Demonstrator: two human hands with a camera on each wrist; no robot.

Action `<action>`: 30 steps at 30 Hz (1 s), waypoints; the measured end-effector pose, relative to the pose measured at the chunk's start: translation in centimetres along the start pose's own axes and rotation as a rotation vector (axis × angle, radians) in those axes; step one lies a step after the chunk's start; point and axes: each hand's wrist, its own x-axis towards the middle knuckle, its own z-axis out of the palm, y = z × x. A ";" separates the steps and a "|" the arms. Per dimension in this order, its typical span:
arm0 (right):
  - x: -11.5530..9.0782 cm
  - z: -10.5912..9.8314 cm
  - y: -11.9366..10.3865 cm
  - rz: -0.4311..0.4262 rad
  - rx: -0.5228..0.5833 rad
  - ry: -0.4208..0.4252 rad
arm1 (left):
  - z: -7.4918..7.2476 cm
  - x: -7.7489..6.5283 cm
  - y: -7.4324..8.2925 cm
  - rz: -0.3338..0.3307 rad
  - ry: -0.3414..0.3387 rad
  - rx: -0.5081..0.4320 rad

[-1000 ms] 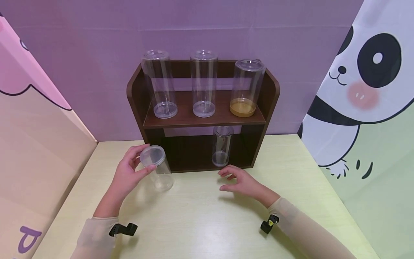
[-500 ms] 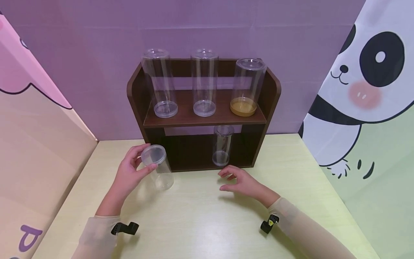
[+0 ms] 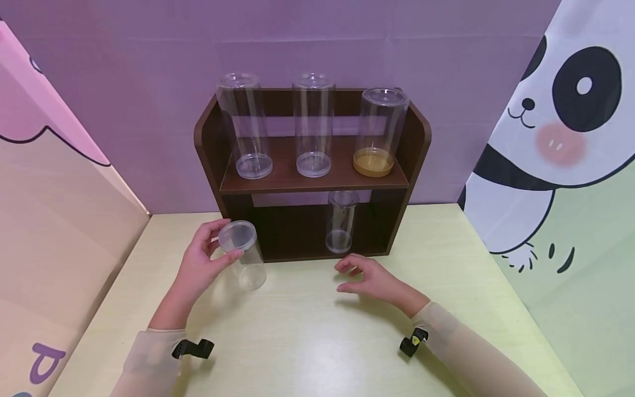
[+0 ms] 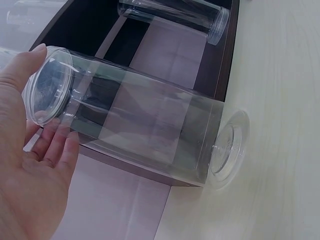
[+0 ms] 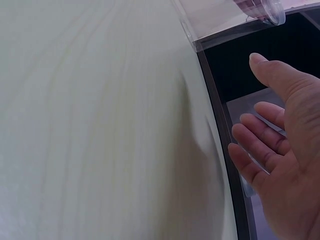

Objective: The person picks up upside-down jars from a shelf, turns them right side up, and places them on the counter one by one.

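My left hand [image 3: 198, 262] grips a clear plastic jar [image 3: 249, 263] around its lidded top, thumb on the near side and fingers behind. The jar stands upright, in front of the left end of a dark brown two-tier shelf [image 3: 307, 191]. In the left wrist view the jar [image 4: 145, 120] stretches from the fingers toward the pale tabletop, its base close to a ring-shaped reflection. My right hand [image 3: 368, 280] hovers by the shelf's lower front edge with loosely bent fingers, holding nothing. Just behind it, a smaller clear jar [image 3: 342, 223] stands on the lower tier.
Two tall clear jars, one at the left [image 3: 253, 138] and one in the middle [image 3: 313, 129], stand on the upper tier. At its right is a clear jar with a gold base [image 3: 373, 164]. A purple backdrop [image 3: 149, 110] rises behind the pale table [image 3: 297, 325].
My left hand and the gripped jar have shifted slightly to the right, toward the shelf. My right hand has stayed in place, and the shelf jars are unchanged.
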 end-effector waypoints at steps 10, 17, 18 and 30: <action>-0.1 -0.2 -0.1 -0.015 -0.009 0.003 | 0.0 0.0 0.2 0.003 -0.008 0.018; -0.2 -0.2 -0.1 -0.013 0.016 0.011 | -0.1 0.2 -0.1 0.099 0.033 -0.032; -0.2 -0.2 -0.1 -0.012 0.021 0.011 | -0.2 0.3 -0.1 0.114 0.052 -0.038; -0.2 -0.3 -0.3 0.006 0.023 0.004 | -0.8 2.5 2.2 0.099 0.293 -0.075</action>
